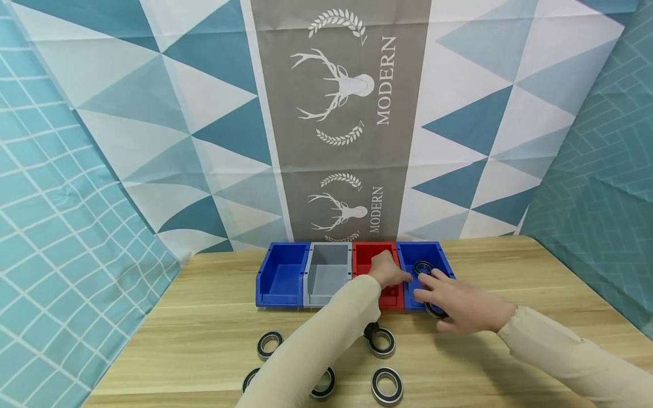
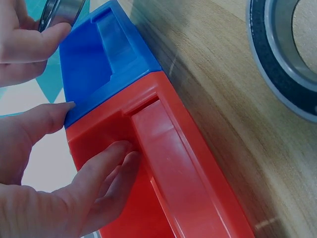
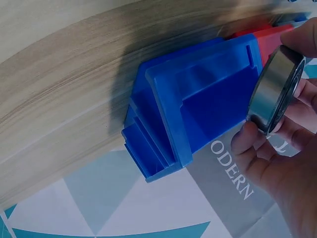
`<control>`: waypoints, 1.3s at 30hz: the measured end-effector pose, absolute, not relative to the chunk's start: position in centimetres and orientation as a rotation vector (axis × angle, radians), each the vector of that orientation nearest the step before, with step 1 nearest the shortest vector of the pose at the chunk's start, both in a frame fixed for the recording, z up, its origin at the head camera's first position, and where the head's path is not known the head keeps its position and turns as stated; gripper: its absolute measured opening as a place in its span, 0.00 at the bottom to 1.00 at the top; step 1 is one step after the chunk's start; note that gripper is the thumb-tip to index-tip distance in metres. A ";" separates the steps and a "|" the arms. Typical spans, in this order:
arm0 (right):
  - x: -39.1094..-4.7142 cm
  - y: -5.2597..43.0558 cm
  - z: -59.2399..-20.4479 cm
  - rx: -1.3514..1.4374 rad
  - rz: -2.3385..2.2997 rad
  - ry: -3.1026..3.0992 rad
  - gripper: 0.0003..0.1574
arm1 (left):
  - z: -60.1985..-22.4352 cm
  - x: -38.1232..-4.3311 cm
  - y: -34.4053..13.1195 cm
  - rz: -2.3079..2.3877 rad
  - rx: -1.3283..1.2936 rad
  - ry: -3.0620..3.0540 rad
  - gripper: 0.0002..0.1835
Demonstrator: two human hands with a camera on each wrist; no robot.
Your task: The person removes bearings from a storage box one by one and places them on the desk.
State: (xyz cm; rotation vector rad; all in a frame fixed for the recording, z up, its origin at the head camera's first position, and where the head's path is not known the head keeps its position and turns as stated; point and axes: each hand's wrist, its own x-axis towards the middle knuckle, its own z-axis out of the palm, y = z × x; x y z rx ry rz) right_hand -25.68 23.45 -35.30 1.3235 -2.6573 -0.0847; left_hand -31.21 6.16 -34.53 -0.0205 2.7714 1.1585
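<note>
My right hand [image 1: 466, 306] pinches a ball bearing [image 3: 270, 94] by its rim between thumb and fingers. It holds the bearing over the front of the right blue bin [image 1: 412, 300]. Another bearing [image 1: 423, 268] shows inside that bin, beyond the fingers. My left hand [image 1: 386, 271] reaches into the red bin [image 2: 173, 163] with its fingers extended and nothing visible in them. Its thumb is at the edge where the red and blue bins meet, as the left wrist view shows. Part of the red bin's inside is hidden by this hand.
A grey bin [image 1: 326, 280] and a left blue bin [image 1: 282, 280] continue the row. Several bearings lie on the wooden table [image 1: 204, 340] in front, including one near the left sleeve [image 1: 381, 343] and one closer [image 1: 386, 386]. Patterned cloth [image 1: 214, 113] hangs behind.
</note>
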 end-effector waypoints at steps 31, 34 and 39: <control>-24.1 22.8 -35.4 1.408 -0.131 -2.587 0.30 | -34.6 -31.2 6.2 1.160 -0.029 2.782 0.23; -24.0 22.9 -35.5 1.410 -0.134 -2.574 0.30 | -34.6 -31.3 6.3 1.158 -0.028 2.783 0.23; -23.9 22.9 -35.6 1.406 -0.141 -2.591 0.33 | -34.7 -31.3 6.2 1.152 -0.018 2.788 0.23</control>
